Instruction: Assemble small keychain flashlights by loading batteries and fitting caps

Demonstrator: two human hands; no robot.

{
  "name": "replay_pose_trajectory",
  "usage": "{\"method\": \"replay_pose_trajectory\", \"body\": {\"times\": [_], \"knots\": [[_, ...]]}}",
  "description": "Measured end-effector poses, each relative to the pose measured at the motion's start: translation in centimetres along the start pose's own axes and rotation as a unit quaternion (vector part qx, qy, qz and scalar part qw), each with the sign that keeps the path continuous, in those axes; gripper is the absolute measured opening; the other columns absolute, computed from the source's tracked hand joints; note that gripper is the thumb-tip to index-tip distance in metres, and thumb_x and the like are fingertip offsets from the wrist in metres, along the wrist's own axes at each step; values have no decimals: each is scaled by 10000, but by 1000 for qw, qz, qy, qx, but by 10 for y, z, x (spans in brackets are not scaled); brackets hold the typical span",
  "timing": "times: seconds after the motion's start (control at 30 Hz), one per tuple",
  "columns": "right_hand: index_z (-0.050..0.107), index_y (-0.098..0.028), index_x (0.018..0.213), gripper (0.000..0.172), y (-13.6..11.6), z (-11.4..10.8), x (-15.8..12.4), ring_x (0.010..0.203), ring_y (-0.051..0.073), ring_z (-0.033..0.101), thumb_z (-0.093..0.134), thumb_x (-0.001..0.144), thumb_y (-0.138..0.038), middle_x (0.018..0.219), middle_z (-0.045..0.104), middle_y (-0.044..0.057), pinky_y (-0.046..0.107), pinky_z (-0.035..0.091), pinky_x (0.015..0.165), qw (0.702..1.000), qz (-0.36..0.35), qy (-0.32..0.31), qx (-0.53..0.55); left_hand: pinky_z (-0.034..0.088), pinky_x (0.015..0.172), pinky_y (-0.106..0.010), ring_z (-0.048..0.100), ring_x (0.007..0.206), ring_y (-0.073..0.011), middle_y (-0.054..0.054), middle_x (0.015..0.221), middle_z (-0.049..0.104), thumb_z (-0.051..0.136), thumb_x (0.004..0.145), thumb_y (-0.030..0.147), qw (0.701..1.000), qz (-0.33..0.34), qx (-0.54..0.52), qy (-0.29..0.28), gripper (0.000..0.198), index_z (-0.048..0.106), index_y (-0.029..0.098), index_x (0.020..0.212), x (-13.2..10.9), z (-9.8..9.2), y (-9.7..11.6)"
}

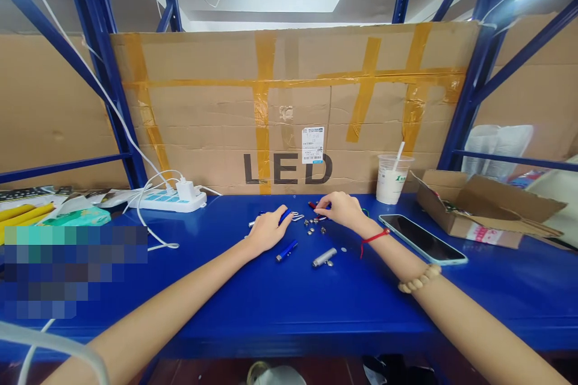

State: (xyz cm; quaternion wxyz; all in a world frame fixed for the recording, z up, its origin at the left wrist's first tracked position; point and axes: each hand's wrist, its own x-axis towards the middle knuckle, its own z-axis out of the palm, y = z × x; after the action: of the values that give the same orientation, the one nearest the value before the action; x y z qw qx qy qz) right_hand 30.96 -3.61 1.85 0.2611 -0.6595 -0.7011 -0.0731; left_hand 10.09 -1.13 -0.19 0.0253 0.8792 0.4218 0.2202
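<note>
My left hand (266, 230) rests on the blue table (289, 301) with its fingers curled around a small blue pen light (285, 215). My right hand (341, 209) pinches something small and red (311, 205) at its fingertips. Between and just in front of the hands lie several small button cells (313, 227). A second blue pen light (286, 250) lies near my left hand. A silver pen light body (324, 257) lies in front of my right wrist. A key ring clip (297, 216) sits between the hands.
A large cardboard sheet marked LED (289, 120) stands behind the table. A white power strip (171, 198) with cables lies at left. A plastic cup with a straw (392, 179), a phone (422, 239) and an open cardboard box (478, 207) are at right.
</note>
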Motion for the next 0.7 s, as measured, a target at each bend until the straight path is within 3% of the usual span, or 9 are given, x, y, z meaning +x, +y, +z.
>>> {"method": "replay_pose_trajectory", "body": {"times": [0.1,0.17,0.23,0.33,0.4,0.5,0.6,0.7], "knots": [[718,-284,644,47,10,2,-1,682,185,638,684,665,-310,685,701,-8,239,381,511,998,10,-52,-25,426,631,-322,637,745,-269,-46,710,658,214,907,458,1000,3,3,-7,374,502,219,921,0,0,1],[719,-292,665,95,9,0,0,679,179,638,681,662,-379,674,700,-17,241,386,517,998,7,-56,-12,422,636,-314,635,762,-264,-45,735,659,216,907,454,1000,8,-1,-7,369,502,220,911,0,0,1],[718,-291,695,192,7,-8,1,716,182,641,631,693,-462,708,706,-17,246,396,532,1000,8,-25,5,418,642,-302,633,782,-257,-42,752,658,228,905,449,1000,7,-6,-6,356,504,223,912,0,-1,1],[714,-277,790,289,19,-28,7,776,190,643,534,755,-501,805,714,-8,256,420,567,995,51,86,26,405,618,-288,626,720,-245,-23,670,629,243,897,455,1000,-6,-13,-10,347,503,226,902,1,-1,1],[706,-243,859,287,43,-45,9,779,193,644,520,775,-445,822,715,17,260,440,592,984,88,150,21,397,601,-283,617,672,-236,-14,630,609,252,893,453,1000,-6,-23,-12,341,504,224,890,1,-2,1],[682,-216,980,284,99,-79,3,872,226,629,568,754,-342,904,704,52,285,443,661,965,159,200,-54,395,606,-277,612,675,-225,-11,645,607,269,886,440,999,8,-41,-13,321,510,228,879,1,-2,2],[715,-104,901,267,151,-120,-13,871,245,623,613,729,-282,909,689,153,302,413,649,941,290,155,-81,401,631,-282,610,731,-232,-15,708,619,276,877,450,998,23,-59,-3,322,516,237,904,0,-1,2],[722,-62,850,325,174,-157,-29,708,144,632,587,753,-341,794,692,149,270,399,611,942,293,148,-70,392,610,-282,589,654,-217,-5,649,590,266,871,473,997,20,-73,-8,350,519,230,887,1,-1,2]]}}
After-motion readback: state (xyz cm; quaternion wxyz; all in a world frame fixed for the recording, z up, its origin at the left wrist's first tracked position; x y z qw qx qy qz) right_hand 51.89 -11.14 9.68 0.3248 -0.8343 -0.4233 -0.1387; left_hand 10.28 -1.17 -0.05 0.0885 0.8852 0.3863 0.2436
